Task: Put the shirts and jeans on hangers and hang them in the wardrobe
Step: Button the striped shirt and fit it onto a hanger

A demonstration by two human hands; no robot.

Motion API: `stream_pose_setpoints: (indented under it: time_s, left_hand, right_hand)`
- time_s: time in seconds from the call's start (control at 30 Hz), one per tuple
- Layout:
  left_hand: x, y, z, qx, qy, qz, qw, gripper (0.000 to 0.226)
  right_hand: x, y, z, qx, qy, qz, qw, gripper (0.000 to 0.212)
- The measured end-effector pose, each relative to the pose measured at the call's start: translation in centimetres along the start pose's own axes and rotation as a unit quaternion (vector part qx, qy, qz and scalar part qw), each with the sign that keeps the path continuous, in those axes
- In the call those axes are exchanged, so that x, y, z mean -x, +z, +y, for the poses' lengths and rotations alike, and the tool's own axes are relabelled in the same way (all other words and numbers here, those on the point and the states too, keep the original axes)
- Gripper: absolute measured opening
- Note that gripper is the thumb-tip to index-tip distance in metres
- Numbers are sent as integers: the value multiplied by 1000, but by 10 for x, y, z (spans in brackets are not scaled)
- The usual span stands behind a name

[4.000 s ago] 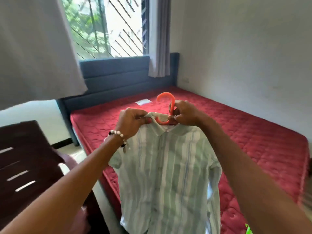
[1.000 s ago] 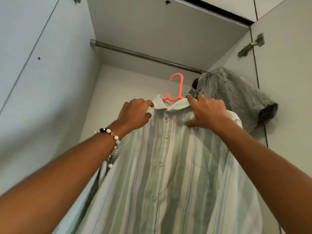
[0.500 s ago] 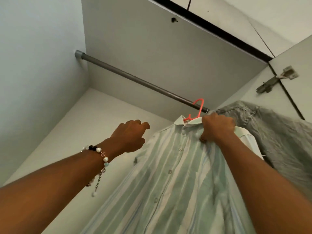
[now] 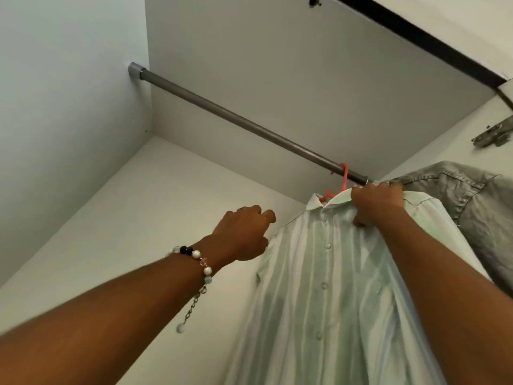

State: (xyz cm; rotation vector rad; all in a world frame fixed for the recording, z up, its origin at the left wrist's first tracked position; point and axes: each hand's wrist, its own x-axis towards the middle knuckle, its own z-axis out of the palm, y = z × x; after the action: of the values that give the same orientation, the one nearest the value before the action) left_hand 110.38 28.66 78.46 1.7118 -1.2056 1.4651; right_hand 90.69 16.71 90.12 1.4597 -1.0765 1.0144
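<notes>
I am looking up into the wardrobe at its grey hanging rail (image 4: pixel 249 126). My right hand (image 4: pixel 374 204) grips the collar and shoulder of a green-and-white striped shirt (image 4: pixel 327 287), steadying it while the hook of its orange hanger (image 4: pixel 343 177) sits over the rail, so the weight can settle there. My left hand (image 4: pixel 244 232) hovers just beside the shirt's other shoulder, fingers loosely curled and holding nothing. A grey denim shirt (image 4: pixel 472 207) hangs just behind, at the rail's right end.
</notes>
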Motion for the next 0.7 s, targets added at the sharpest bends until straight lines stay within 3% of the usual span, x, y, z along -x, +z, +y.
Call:
stream_pose_setpoints:
  time_s: [0.1,0.27,0.37,0.5,0.7]
  left_hand:
    - [6,1,8,15,3,-22,1000,51]
    - [26,-6,38,52,5,-60,997,53]
    - [48,-18,57,65,29,-90,993,54]
    - [86,-45,75,71,50,-138,987,54]
    - [161,-93,103,159,44,-200,966,55]
  right_hand:
    - [9,1,11,12,-32,19,999,65]
    - [47,-22,28,4,-45,47,998,49]
    - [78,-36,46,-141,-11,32,989,56]
    - [144,-64,71,-462,72,21,884,67]
    - [258,-96,86,-548,157,-106,815,75]
